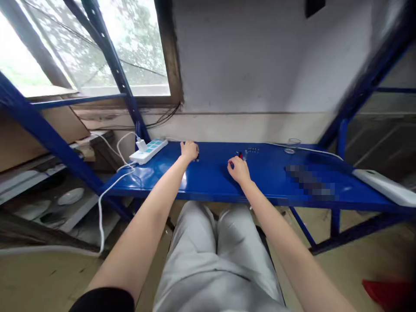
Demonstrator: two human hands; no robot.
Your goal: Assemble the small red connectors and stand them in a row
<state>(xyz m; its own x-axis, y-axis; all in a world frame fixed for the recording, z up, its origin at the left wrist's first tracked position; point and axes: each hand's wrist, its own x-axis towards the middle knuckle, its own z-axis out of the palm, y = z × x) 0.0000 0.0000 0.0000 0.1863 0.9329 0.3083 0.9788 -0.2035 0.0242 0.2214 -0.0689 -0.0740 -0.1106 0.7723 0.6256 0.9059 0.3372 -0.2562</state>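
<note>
My left hand (190,150) is over the far left part of the blue table (211,177), its fingers curled down. Small dark and silvery pieces (196,160) show at its right edge; what its fingers hold is hidden. Farther right, my right hand (239,170) is low over the table with thumb and forefinger bent together. Anything between those fingertips is too small to make out. Just beyond that hand lie a small red and black object (240,154) and a small clear piece (245,153). Several tiny metal bits (253,150) lie in rows behind them.
A white power strip (152,150) with a plugged-in white cord occupies the table's left end. Toward the right stand a clear glass (292,145), a pixelated dark object (307,181) and a long white object (385,186). Blue metal posts rise at both sides.
</note>
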